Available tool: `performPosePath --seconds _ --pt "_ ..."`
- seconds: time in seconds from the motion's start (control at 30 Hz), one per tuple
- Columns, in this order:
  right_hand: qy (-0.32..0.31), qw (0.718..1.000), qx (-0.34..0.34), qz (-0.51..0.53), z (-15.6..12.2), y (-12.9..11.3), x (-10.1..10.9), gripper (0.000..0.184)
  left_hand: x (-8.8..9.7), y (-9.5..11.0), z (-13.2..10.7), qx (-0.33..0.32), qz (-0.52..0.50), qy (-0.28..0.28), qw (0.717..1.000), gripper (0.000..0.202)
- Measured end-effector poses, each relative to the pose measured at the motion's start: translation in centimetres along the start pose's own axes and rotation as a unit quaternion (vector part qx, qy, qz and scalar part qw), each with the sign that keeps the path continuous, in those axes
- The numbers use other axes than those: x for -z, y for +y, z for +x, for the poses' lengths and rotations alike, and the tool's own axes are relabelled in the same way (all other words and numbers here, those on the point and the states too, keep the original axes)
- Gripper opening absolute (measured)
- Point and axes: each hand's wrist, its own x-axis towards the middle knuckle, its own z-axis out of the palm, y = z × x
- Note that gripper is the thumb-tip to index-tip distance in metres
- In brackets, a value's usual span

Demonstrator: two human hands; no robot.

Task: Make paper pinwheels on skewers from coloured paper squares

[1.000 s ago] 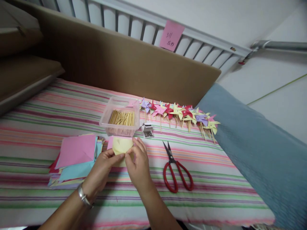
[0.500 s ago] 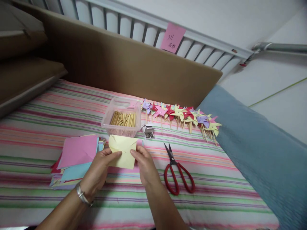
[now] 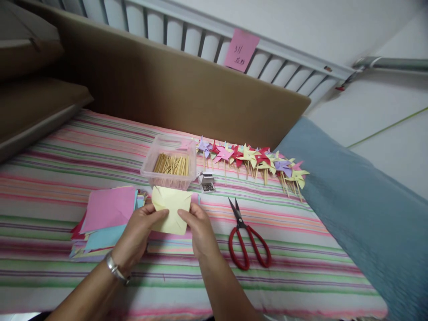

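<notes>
A pale yellow square of paper (image 3: 174, 205), with cuts running in from its corners, is held up between my two hands. My left hand (image 3: 143, 225) pinches its left side, thumb on the face. On the right side my right hand (image 3: 197, 220) grips it the same way, thumb pressed near the middle. Under the hands lie more paper sheets (image 3: 170, 247), partly hidden. Left of my left hand is a stack of coloured paper squares (image 3: 110, 207), pink on top. Red-handled scissors (image 3: 245, 232) lie to the right, blades slightly apart.
Behind the paper stand a clear plastic box (image 3: 169, 183) of wooden sticks (image 3: 172, 165) and a small open box (image 3: 206, 183) of tiny metal pieces. Several finished pinwheels (image 3: 249, 155) lie in a row at the back right, before a cardboard panel (image 3: 187, 98). Striped cloth (image 3: 284, 281) covers the table.
My right thumb has slid slightly left across the yellow paper. Both hands still hold the paper in nearly the same place; nothing else has moved.
</notes>
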Motion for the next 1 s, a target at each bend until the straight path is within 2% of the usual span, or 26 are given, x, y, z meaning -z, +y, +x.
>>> performPosePath --seconds 0.07,0.1,0.13,0.2,0.27,0.37,0.47,0.77,1.0 --pt "0.061 0.986 0.115 -0.108 -0.2 -0.3 0.2 0.027 0.5 0.6 0.2 -0.007 -0.01 0.011 1.0 0.038" --pt "0.083 0.963 0.184 -0.176 -0.4 -0.4 0.3 0.027 0.7 0.9 0.2 -0.011 -0.014 0.016 1.0 0.038" --pt "0.089 0.933 0.252 -0.242 -0.6 -0.6 0.4 0.026 0.9 1.2 0.3 -0.014 -0.018 0.022 1.0 0.037" --pt "0.055 0.864 0.362 -0.346 -1.0 -0.8 0.5 0.024 1.2 1.8 0.3 -0.017 -0.024 0.032 0.999 0.037" --pt "0.001 0.807 0.42 -0.414 -1.5 -1.0 0.4 0.023 1.5 2.1 0.3 -0.023 -0.029 0.035 0.999 0.038" --pt "-0.039 0.763 0.435 -0.477 -1.7 -1.0 0.1 0.024 1.9 2.4 0.3 -0.032 -0.035 0.035 0.998 0.034" --pt "-0.046 0.749 0.432 -0.5 -1.6 -0.8 -0.2 0.025 2.1 2.6 0.3 -0.031 -0.04 0.035 0.998 0.03" --pt "-0.053 0.74 0.459 -0.488 -1.6 -0.3 -0.2 0.02 1.7 2.9 -0.1 -0.026 -0.022 0.033 0.999 0.031" --pt "-0.038 0.779 0.379 -0.498 -1.8 -0.6 -0.1 0.013 1.1 1.6 0.1 -0.032 0.005 0.005 0.999 0.025"
